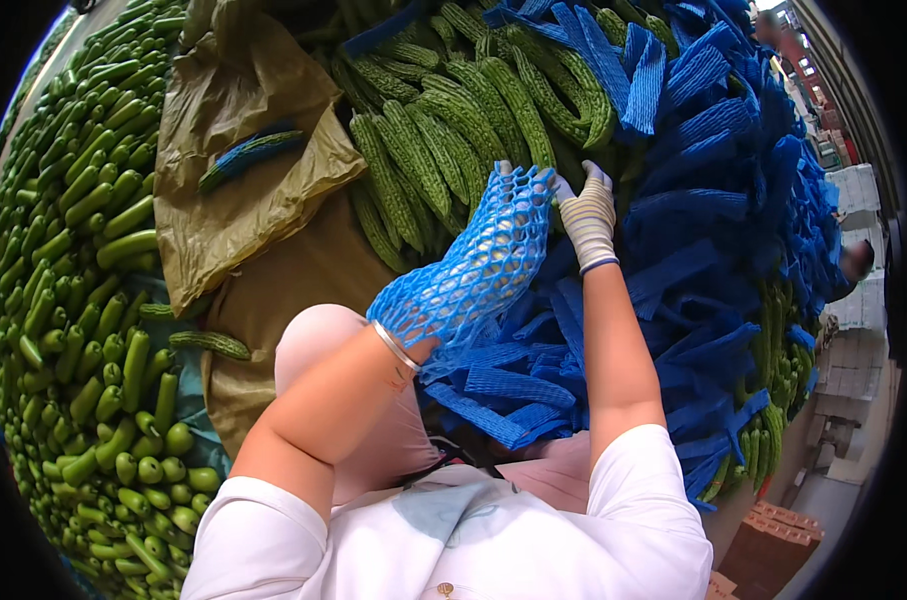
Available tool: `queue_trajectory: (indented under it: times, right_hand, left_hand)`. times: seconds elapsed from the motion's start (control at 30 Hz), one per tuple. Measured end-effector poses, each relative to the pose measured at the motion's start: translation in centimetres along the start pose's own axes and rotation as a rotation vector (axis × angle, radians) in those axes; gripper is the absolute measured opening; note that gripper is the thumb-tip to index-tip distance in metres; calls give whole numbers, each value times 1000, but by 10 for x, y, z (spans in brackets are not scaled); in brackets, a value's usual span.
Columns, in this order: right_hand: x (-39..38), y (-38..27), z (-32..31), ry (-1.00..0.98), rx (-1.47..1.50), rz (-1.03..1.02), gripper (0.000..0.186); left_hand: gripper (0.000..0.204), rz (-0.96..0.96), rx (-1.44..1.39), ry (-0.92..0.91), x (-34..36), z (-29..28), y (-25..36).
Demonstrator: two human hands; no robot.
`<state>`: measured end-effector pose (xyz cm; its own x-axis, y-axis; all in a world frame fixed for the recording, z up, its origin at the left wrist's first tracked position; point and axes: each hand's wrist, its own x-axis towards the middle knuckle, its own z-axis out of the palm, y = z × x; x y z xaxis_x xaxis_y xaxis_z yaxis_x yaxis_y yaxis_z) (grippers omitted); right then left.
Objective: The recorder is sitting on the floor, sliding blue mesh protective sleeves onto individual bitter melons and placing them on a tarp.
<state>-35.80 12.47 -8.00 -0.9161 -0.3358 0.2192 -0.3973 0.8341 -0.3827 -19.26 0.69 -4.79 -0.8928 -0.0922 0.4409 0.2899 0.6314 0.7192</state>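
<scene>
My left hand [508, 215], gloved, is inside a long blue mesh sleeve [443, 290] that runs down over the wrist, past a silver bangle [393, 345]. Its fingertips poke up apart at the sleeve's upper end, beside heaped bitter melons [423, 150]. My right hand [585, 210], in a striped cream glove, is just right of the sleeve's end, thumb and index finger apart at the melons' lower edge; some fingers are hidden. Blue foam-like net sleeves [513, 390] lie piled beneath and right of my hands. A netted melon [248, 155] lies on brown paper [213, 230].
A large heap of smooth green gourds [93, 420] fills the left side. More bitter melons [763, 440] lie under blue nets at the right. Past them are pale crates [848, 370], red-brown stacked blocks [773, 545] and a blurred person [853, 262].
</scene>
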Motion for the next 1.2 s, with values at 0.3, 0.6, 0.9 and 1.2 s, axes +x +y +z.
queue_trajectory:
  times: [0.3,0.6,0.9,1.2]
  right_hand:
    - [45,-33,-5,-404,-10,82,55]
    - [-106,-49,-73,-598,1878,309,48]
    - [-191,16,-104,-571,1239,383,39]
    - [-194,24,-78,73,1128,365,19]
  left_hand:
    - [56,89,281,-20,-12,-11,24]
    - [68,11,1,108,-12,-5,47]
    - [68,-669,-1233,-168,-47,15,58]
    - [38,-871,-1800,-255,-87,33,80]
